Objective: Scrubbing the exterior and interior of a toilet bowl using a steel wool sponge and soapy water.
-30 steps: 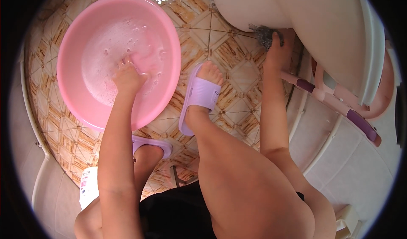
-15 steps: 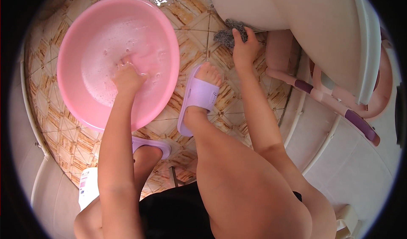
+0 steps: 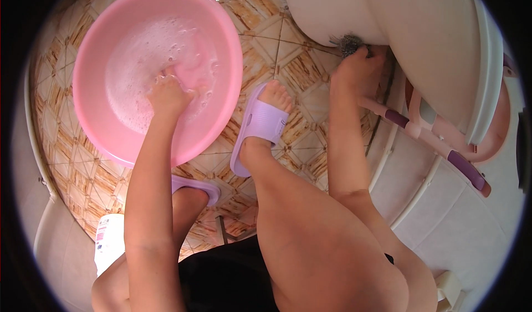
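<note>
Soapy water with white foam fills the bottom of a round pink basin (image 3: 231, 99) on the floor at the left. My left hand (image 3: 169, 96) reaches into it, the fingers under the water and hidden, so I cannot see whether they hold anything. At the upper right, my right hand (image 3: 359, 74) grips a grey steel wool scrubber (image 3: 350, 44), its fingers partly smeared by motion. The scrubber presses against the lower side of a smooth white toilet (image 3: 332, 7), close to the floor.
Patterned brown and cream tiles (image 3: 302, 79) cover the floor. My feet stand in lilac slippers (image 3: 260, 122) between basin and toilet. A pink plastic frame with purple grips (image 3: 468, 168) leans by the wall at the right. A white container (image 3: 109, 240) stands at the lower left.
My right hand has moved right along the toilet's lower side with the steel wool scrubber, from the floor edge onto its surface. My left hand stays in the basin.
</note>
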Demonstrator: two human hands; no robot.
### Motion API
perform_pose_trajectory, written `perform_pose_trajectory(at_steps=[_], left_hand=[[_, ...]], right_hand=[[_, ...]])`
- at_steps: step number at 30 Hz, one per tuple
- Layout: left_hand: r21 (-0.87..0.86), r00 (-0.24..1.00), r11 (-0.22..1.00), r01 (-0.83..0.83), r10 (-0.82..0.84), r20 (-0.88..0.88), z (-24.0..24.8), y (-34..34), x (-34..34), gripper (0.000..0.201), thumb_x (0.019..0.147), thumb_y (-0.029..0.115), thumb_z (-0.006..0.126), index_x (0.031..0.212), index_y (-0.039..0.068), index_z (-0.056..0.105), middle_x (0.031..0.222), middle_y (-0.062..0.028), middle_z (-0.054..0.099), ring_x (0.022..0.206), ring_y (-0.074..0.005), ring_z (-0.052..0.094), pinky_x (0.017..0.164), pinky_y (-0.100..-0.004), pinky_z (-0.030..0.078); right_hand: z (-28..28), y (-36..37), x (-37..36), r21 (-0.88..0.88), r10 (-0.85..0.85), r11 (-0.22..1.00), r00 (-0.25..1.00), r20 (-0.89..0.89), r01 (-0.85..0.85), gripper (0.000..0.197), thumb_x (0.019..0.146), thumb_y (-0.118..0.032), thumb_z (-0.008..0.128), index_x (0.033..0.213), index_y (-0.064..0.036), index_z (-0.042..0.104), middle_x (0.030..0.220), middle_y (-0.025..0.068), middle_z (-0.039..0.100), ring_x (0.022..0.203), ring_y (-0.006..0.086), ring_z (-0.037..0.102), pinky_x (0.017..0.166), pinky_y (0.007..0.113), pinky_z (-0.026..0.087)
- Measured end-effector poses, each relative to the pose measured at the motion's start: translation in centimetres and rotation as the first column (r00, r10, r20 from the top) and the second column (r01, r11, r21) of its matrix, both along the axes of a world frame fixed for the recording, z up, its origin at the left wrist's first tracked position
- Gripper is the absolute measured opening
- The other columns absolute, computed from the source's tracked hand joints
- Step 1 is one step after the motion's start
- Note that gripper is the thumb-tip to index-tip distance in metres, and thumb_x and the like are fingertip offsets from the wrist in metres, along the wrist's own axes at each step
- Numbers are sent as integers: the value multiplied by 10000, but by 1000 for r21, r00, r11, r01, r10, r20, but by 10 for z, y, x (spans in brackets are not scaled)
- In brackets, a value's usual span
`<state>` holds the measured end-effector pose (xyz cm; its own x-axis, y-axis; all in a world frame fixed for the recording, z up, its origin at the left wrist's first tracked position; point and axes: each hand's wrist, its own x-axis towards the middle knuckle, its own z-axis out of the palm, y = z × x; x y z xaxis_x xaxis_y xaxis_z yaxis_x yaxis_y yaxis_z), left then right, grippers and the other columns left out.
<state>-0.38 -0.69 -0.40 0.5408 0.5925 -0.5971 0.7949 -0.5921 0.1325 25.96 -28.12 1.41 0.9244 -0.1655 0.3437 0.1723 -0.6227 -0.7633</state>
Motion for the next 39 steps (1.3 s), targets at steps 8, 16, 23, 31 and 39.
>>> perform_pose_trajectory(at_steps=[8,16,23,31,39], left_hand=[[10,999,1000,3,-3,33,-6,2,-3,886,676,537,747,1378,130,393,1373,-188,442,1257,-370,458,985,-557,405],[79,995,997,19,-26,94,-6,-2,-3,902,683,515,747,1392,108,365,1405,-182,422,1276,-371,440,1002,-550,393],[86,998,995,59,-59,-3,0,-4,5,987,691,532,739,1431,58,291,1413,-219,414,1240,-378,485,963,-511,439],[50,998,997,57,-58,20,1,-3,5,954,672,593,740,1380,64,381,1421,-194,403,1251,-350,477,984,-523,416],[123,996,988,89,-89,-6,-5,-4,3,1031,644,625,749,1418,89,329,1371,-233,451,1245,-377,480,987,-517,418]], right_hand=[[9,47,-74,190,232,964,934,-271,-184,223,855,-147,668,1025,-15,610,1035,121,602,954,232,564,869,331,431],[29,-9,-38,643,-29,734,955,-295,221,467,906,-251,627,1248,22,465,1186,90,537,1032,212,522,930,327,414],[32,8,-23,319,222,929,972,-76,-187,561,798,-91,735,1257,75,459,1213,135,542,1070,229,528,960,323,409],[-4,-33,8,284,195,949,961,-197,-134,435,762,75,723,1159,97,547,1108,135,617,989,211,583,908,316,462],[19,6,-14,480,56,872,955,-291,95,294,779,34,733,1036,74,597,1026,127,635,909,193,604,812,289,498]])
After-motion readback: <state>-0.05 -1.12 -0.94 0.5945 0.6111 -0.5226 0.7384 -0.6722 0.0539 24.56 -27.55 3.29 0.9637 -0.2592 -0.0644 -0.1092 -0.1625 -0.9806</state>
